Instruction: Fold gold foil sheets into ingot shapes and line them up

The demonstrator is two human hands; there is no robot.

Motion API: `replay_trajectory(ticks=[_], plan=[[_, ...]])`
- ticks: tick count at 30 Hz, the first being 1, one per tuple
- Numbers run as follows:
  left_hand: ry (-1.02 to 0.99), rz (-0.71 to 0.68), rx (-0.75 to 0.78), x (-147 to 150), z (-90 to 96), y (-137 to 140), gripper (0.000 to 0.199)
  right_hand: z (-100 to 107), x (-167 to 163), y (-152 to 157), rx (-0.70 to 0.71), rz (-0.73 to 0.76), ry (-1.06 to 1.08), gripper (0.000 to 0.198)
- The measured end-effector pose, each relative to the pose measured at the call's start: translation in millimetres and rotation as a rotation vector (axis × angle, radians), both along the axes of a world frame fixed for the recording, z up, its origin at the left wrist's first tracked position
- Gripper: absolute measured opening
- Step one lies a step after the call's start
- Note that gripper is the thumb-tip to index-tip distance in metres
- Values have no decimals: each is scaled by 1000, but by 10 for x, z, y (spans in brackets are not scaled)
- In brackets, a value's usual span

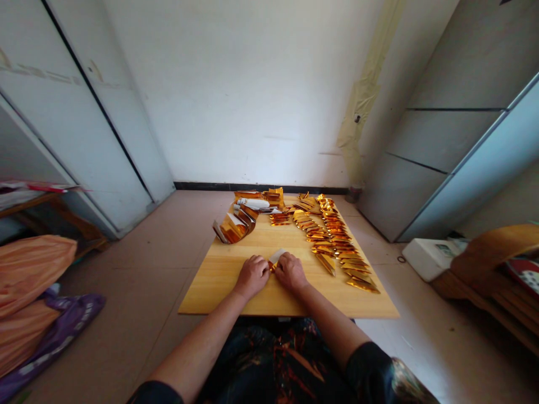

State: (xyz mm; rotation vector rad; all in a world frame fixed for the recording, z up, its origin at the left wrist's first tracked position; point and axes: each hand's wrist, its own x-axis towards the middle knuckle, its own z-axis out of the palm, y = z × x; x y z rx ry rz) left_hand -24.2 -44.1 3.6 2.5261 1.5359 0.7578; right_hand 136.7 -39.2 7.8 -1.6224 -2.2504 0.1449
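Note:
Near the front of the wooden table (219,280), my left hand (254,276) and my right hand (290,270) are close together with fingers curled. Between them is a sheet of gold foil paper (277,257), its white back showing at the top and a bit of gold below. Both hands pinch it, and the fingers hide most of it. To the right lie rows of folded gold foil pieces (337,230), the nearest one (326,264) beyond my right hand. A curled stack of gold foil sheets (236,225) rests at the table's left side.
More gold paper (273,196) and a white bundle (252,203) lie at the table's far edge. A grey cabinet (421,129) stands at right, with a white box (429,258) near it. Orange and purple bags (37,275) sit on the floor at left.

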Motion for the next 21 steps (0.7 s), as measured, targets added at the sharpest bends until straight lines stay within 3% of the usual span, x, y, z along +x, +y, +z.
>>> replay_trajectory(ticks=[21], plan=[[29, 38, -131, 37, 64, 32, 11, -17, 9, 23, -15, 0, 9, 13]])
